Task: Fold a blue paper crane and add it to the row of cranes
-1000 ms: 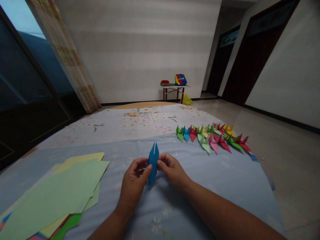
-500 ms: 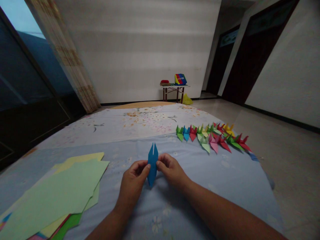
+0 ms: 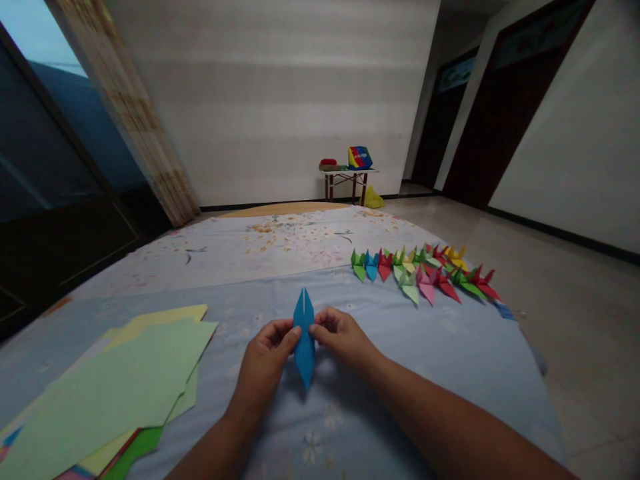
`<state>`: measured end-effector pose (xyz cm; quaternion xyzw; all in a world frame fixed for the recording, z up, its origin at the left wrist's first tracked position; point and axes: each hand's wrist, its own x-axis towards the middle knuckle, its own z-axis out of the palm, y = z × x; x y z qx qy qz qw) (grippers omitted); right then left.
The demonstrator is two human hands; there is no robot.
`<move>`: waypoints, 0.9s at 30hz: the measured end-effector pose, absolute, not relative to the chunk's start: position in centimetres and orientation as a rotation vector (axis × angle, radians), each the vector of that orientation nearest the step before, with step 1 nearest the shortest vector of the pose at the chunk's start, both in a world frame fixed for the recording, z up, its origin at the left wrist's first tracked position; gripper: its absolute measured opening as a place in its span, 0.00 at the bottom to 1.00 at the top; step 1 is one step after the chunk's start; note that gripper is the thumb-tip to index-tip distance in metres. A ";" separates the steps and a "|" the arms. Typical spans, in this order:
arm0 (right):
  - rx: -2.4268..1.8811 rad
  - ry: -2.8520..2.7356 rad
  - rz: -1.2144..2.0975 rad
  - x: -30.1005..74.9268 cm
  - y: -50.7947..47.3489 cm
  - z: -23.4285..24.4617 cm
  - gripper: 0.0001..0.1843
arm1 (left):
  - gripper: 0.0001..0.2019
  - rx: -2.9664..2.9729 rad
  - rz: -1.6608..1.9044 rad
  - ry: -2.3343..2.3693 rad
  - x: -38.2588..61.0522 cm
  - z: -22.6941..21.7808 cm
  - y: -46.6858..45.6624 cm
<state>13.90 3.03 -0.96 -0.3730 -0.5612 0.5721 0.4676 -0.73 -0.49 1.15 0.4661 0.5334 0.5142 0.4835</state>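
Observation:
A narrow blue folded paper piece, pointed at both ends with a slit at its top, stands upright over the pale blue cloth. My left hand pinches its left edge at the middle between thumb and fingers. My right hand pinches its right edge at the same height. Both hands are closed on the paper, and the lower tip hangs just above the cloth.
A fanned stack of light green and yellow paper sheets lies at the left. A row of several coloured folded paper cranes sits at the right. Beyond are a floral sheet, a small table by the wall and bare floor at the right.
The blue piece's two top points have closed together into a single tip with a thin slit. It sits slightly lower between my fingers. Both hands stay in nearly the same place.

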 end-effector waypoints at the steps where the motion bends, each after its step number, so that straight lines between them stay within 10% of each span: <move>1: -0.929 -1.391 1.400 14.0 3.1 -0.9 0.14 | 0.15 1.135 1.243 1.306 -0.8 1.0 -0.4; 27: -1.632 -2.232 0.529 15.5 2.6 -0.1 0.33 | 0.10 2.647 0.447 1.546 -0.8 0.0 -1.4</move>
